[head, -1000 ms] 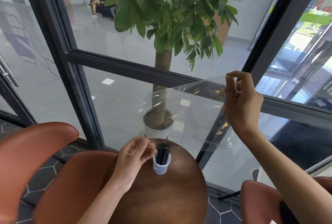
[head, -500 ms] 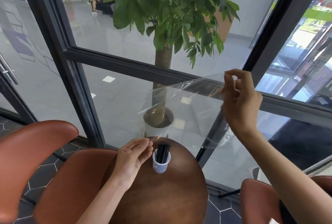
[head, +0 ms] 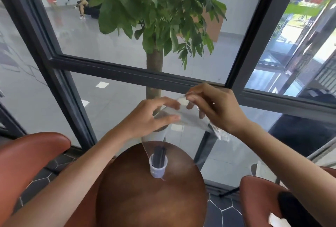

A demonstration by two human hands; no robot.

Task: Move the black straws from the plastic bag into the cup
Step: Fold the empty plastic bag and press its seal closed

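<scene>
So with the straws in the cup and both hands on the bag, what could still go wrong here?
The plastic bag, held by left hand and right hand, trails down beside the black straws; it might snag them and tip the cup. The cup stands near the round table far edge, so a knock could send it off.

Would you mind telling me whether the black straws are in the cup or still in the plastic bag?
In the cup: the black straws stand upright in the cup on the table, while the plastic bag held above looks empty.
</scene>
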